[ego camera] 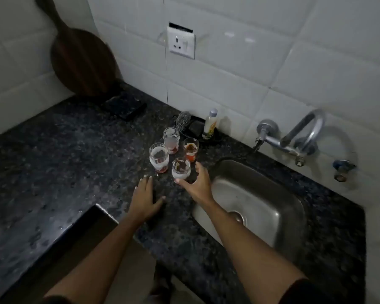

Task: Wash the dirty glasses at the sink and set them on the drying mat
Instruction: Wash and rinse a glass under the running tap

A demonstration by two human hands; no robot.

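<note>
Just off the sink's [259, 194] left rim, the right hand [199, 183] half-cups the nearest upright glass [181, 170] (grip unclear); left hand [144, 194] lies flat, empty.

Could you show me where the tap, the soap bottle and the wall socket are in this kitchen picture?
tap [303, 132]: head view, on the curved metal spout above the sink.
soap bottle [210, 126]: head view, on the middle of its body.
wall socket [181, 41]: head view, on its white faceplate.
</note>
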